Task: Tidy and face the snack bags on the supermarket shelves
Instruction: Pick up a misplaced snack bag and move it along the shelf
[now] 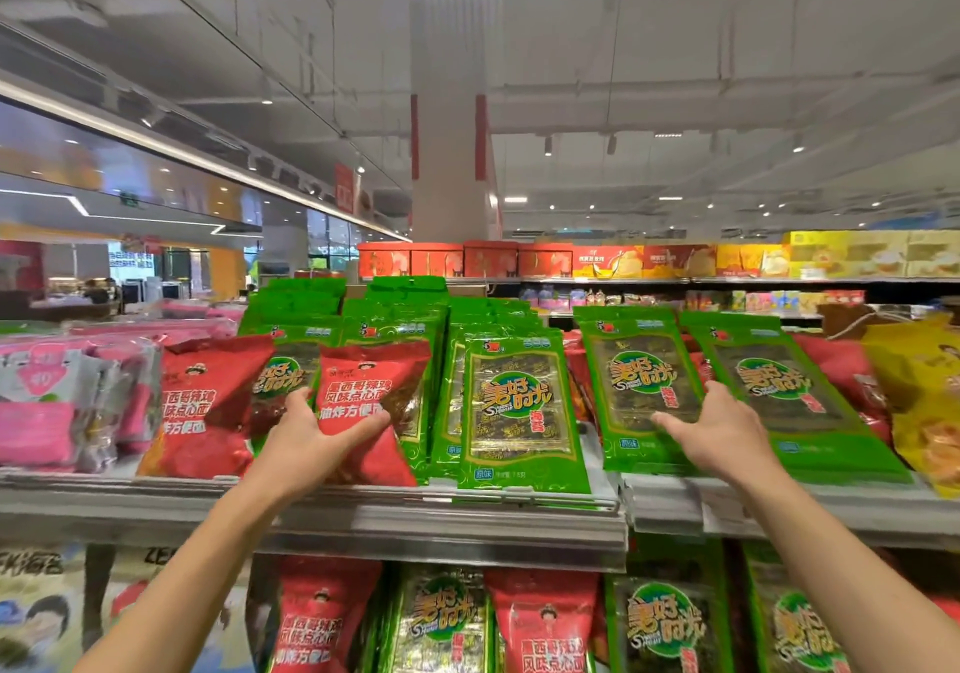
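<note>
Currently, a red bag (363, 402), leaning on the shelf rail (415, 503), is being gripped by the left hand (306, 436); right of it, a green bag (641, 386) is being touched by the open right hand (719, 431). Both seem light, crinkly, slippery; edges are judged best gripped.
</note>
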### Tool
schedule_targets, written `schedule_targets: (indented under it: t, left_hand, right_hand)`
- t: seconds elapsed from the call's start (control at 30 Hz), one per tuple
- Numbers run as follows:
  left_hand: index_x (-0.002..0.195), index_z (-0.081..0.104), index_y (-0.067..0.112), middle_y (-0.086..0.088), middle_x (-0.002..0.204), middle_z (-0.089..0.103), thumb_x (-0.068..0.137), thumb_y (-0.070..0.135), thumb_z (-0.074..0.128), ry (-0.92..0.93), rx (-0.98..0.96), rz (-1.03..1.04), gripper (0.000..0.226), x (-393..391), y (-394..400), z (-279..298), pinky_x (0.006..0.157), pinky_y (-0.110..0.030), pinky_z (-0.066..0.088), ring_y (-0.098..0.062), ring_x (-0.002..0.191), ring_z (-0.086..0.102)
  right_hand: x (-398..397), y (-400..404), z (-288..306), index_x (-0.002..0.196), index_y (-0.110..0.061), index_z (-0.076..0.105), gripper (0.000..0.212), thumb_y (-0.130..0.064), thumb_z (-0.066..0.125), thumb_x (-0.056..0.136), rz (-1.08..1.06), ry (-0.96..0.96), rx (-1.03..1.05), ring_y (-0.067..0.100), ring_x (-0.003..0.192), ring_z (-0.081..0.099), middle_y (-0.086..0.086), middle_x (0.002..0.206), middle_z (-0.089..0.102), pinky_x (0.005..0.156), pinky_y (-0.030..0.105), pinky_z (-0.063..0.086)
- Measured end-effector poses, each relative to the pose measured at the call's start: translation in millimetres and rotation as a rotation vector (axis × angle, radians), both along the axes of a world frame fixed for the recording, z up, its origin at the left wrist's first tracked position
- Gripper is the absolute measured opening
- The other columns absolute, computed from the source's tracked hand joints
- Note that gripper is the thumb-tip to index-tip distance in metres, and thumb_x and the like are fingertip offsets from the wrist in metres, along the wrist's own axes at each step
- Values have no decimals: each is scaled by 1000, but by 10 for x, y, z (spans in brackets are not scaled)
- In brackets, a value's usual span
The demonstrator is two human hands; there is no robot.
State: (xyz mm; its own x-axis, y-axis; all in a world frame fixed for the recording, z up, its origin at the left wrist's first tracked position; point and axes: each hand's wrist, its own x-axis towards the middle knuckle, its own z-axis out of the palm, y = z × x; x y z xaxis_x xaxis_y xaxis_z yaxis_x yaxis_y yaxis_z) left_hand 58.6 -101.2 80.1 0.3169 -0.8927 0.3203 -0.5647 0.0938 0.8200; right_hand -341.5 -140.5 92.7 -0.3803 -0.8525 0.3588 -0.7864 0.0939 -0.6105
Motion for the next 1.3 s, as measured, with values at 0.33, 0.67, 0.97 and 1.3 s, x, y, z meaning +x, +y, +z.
schedule_targets:
  t: [0.33,0.67,0.97,1.3]
  left_hand:
    - [91,77,16,-6,87,78,44,65,92,37,152,-321,69,288,-154,77,72,-27,56,-18,75,75]
    - [110,64,9,-9,88,78,47,30,97,227,-18,-279,74,165,-123,40,61,-28,58,-24,75,75]
    - [125,43,14,-3,103,71,46,39,95,336,-350,-207,98,-573,-95,318,62,-27,60,-13,78,75]
    - [114,47,19,-6,108,72,32,50,98,418,-163,-464,102,-2495,-489,238,84,-49,59,-27,93,73]
  right_hand:
    - [-69,-57,222,150,8,26,113,-48,85,72,161,-302,188,40,142,38,23,158,33,112,54,38]
    - [-69,-29,147,124,4,52,70,-32,85,74,279,-505,1,37,107,62,24,119,64,99,51,49]
    - [-295,277,230,144,-5,47,80,-38,82,80,290,-558,-305,39,128,55,20,140,58,110,57,43]
    - [-1104,908,-27,109,-17,66,32,-26,82,82,203,-574,-456,21,89,73,4,102,76,79,32,56]
